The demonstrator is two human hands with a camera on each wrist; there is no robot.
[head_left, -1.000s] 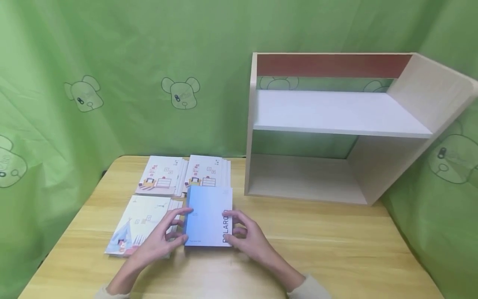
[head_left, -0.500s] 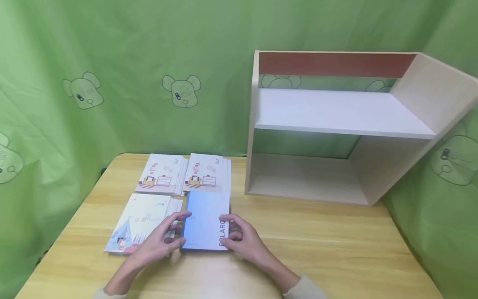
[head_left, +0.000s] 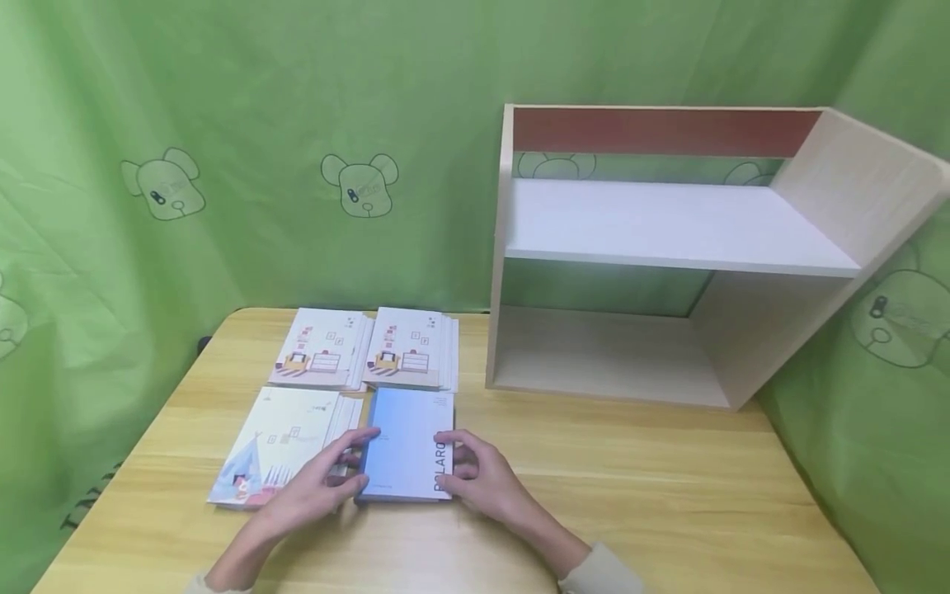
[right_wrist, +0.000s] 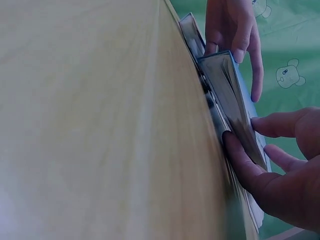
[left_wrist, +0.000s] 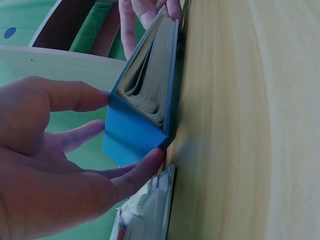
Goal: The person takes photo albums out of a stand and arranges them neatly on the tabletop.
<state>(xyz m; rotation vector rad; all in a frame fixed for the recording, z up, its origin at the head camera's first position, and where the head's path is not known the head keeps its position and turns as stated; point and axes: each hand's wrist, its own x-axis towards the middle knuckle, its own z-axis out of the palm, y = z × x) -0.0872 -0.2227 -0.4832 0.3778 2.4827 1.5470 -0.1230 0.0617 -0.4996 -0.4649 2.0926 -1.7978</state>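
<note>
A blue book (head_left: 410,445) with dark lettering down its right side lies face up, low over the table, at the front right of the group of books. My left hand (head_left: 321,480) grips its spine edge, fingers and thumb spread along the blue spine (left_wrist: 132,131). On the opposite edge, my right hand (head_left: 478,474) pinches the book between fingers and thumb. The pages (left_wrist: 152,75) fan slightly between the covers in the left wrist view. Just left of it is a stack of books with a tent picture (head_left: 278,437), partly covered by my left hand.
Two stacks of white illustrated books, one at the back left (head_left: 319,346) and one beside it (head_left: 406,346), lie beyond the blue book. A two-level wooden shelf (head_left: 612,351) stands at the back right. Green curtain (head_left: 252,99) surrounds the wooden table (head_left: 609,478).
Both hands have drawn the blue book toward me and slightly left, lowering it. It no longer overlaps the white stack behind it. The stacks and shelf stay put.
</note>
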